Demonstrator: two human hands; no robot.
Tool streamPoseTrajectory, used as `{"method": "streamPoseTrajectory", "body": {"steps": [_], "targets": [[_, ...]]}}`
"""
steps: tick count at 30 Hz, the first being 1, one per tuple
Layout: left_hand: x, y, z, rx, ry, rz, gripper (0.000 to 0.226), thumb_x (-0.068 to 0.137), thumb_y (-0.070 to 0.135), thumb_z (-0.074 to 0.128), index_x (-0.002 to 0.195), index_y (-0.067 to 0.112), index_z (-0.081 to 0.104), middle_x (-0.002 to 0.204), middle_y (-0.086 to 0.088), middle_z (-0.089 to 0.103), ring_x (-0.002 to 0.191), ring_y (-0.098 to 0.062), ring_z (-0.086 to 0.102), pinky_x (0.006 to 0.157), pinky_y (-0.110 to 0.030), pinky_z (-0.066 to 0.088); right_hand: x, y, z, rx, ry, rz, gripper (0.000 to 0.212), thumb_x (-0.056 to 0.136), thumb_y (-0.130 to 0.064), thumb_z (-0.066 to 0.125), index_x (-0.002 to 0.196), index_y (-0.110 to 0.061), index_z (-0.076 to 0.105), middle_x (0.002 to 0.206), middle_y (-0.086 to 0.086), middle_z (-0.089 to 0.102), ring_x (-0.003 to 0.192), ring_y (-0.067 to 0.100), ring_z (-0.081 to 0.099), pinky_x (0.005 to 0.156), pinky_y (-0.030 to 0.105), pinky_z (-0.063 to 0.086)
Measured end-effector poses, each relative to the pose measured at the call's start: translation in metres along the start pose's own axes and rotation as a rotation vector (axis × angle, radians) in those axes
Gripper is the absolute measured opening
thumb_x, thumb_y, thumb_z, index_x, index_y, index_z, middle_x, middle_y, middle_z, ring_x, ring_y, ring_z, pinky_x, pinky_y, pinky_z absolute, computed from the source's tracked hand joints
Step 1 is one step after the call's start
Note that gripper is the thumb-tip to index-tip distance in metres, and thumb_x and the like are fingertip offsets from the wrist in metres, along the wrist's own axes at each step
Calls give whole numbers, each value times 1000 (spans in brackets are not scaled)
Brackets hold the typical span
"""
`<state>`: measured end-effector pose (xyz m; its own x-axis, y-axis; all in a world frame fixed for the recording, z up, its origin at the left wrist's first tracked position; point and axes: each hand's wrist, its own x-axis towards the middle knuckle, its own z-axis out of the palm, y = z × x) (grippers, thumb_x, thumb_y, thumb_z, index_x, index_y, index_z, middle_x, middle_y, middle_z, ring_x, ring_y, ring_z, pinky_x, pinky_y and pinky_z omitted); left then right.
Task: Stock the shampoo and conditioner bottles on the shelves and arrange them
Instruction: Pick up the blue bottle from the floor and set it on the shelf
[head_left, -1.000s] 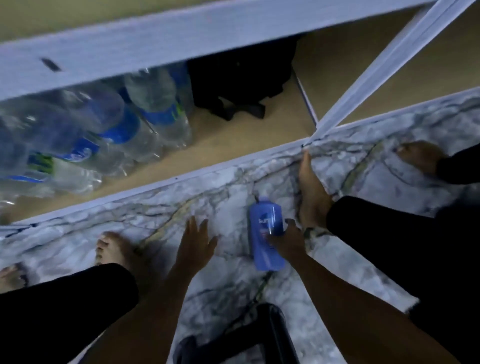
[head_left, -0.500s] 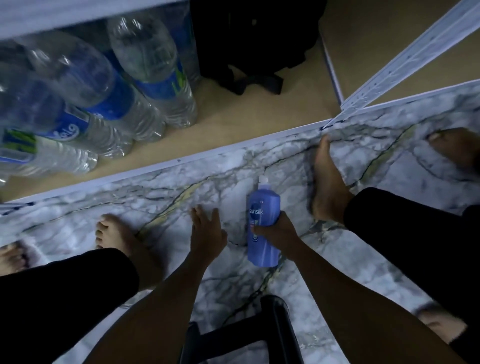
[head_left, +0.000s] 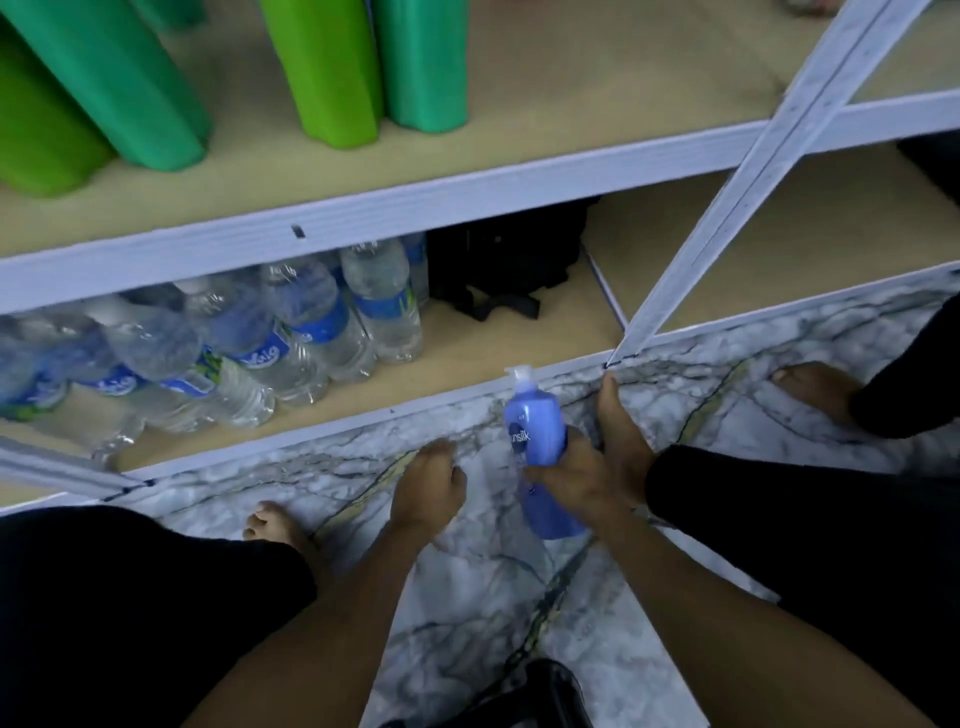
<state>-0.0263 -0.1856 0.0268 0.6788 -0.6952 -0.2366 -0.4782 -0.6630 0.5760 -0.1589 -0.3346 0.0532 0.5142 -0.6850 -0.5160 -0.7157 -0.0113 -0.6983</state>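
My right hand (head_left: 582, 480) grips a blue pump bottle (head_left: 537, 426) of shampoo around its middle, its white pump pointing toward the bottom shelf (head_left: 467, 358). The bottle hangs low over the marble floor, just in front of the shelf's white front rail. My left hand (head_left: 428, 486) hovers to the left of the bottle with fingers loosely curled, holding nothing. On the upper shelf (head_left: 597, 78) stand tall green bottles (head_left: 332, 67) at the left and centre.
Several clear water bottles (head_left: 249, 338) fill the left of the bottom shelf, with a black bag (head_left: 509, 265) beside them. A white upright post (head_left: 727, 208) divides the shelving. Bare feet (head_left: 621, 421) and dark-trousered legs flank my hands; a black object (head_left: 545, 696) lies by my arms.
The view has tilted up, bringing the upper shelf and green bottles into sight. My right hand has raised the blue bottle toward the shelf rail. My left hand's fingers have curled in.
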Motion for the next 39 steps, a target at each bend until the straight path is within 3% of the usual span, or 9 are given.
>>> {"method": "streamPoseTrajectory", "body": {"steps": [3, 6, 11, 16, 22, 24, 28, 34, 39], "targets": [[11, 41, -31, -48, 125, 108, 39, 88, 11, 54, 126, 3, 59, 131, -14, 58, 120, -29, 55, 100, -33, 41, -16, -36, -34, -25, 76, -92, 55, 71, -28, 81, 109, -31, 42, 107, -4, 58, 97, 19, 60, 76, 25, 42], [27, 89, -69, -99, 260, 232, 38, 86, 17, 54, 122, 8, 63, 127, -7, 63, 115, -26, 59, 98, -27, 40, -27, -64, -66, 16, 199, -178, 59, 52, -49, 81, 100, -36, 49, 99, -4, 63, 85, 20, 65, 69, 36, 53], [48, 161, -137, -131, 536, 470, 32, 83, 21, 55, 108, 8, 71, 113, -6, 70, 104, -21, 66, 93, -26, 45, -56, -115, -138, 116, 342, -390, 61, 56, -33, 86, 109, -24, 57, 97, -3, 68, 86, 20, 66, 74, 43, 56], [68, 211, -184, -57, 651, 601, 31, 80, 18, 51, 102, 9, 71, 107, -6, 72, 98, -24, 66, 89, -29, 45, -71, -169, -196, 208, 471, -583, 58, 58, -26, 90, 108, -26, 59, 98, -7, 69, 88, 13, 67, 75, 35, 56], [124, 236, -207, 242, 323, 439, 33, 88, 30, 43, 111, 13, 58, 115, -16, 63, 106, -35, 59, 85, -40, 49, -55, -237, -231, 380, 544, -741, 59, 62, -24, 89, 110, -20, 56, 103, -7, 68, 92, 12, 66, 78, 39, 58], [137, 238, -203, 405, 271, 434, 33, 95, 36, 36, 114, 13, 52, 126, -14, 55, 116, -32, 52, 94, -41, 40, -42, -254, -234, 393, 575, -770, 60, 63, -24, 89, 112, -20, 54, 104, -5, 66, 93, 14, 66, 79, 40, 57], [148, 239, -200, 592, 171, 417, 54, 99, 40, 20, 149, 17, 22, 158, -2, 19, 142, -27, 21, 114, -48, 20, 1, -267, -227, 392, 594, -749, 70, 61, -32, 87, 120, -21, 51, 111, -4, 65, 98, 18, 64, 83, 44, 56], [156, 241, -204, 568, 211, 419, 51, 96, 46, 25, 139, 20, 34, 146, 2, 32, 133, -24, 29, 107, -47, 25, 44, -273, -211, 504, 599, -750, 67, 72, -25, 81, 127, -22, 43, 117, -6, 60, 104, 13, 60, 88, 37, 53], [161, 247, -203, 557, 215, 381, 54, 94, 51, 24, 137, 20, 35, 144, 0, 34, 130, -23, 30, 101, -50, 26, 68, -269, -200, 446, 489, -727, 63, 70, -37, 81, 122, -22, 48, 112, -6, 62, 101, 13, 62, 82, 34, 55]]}}
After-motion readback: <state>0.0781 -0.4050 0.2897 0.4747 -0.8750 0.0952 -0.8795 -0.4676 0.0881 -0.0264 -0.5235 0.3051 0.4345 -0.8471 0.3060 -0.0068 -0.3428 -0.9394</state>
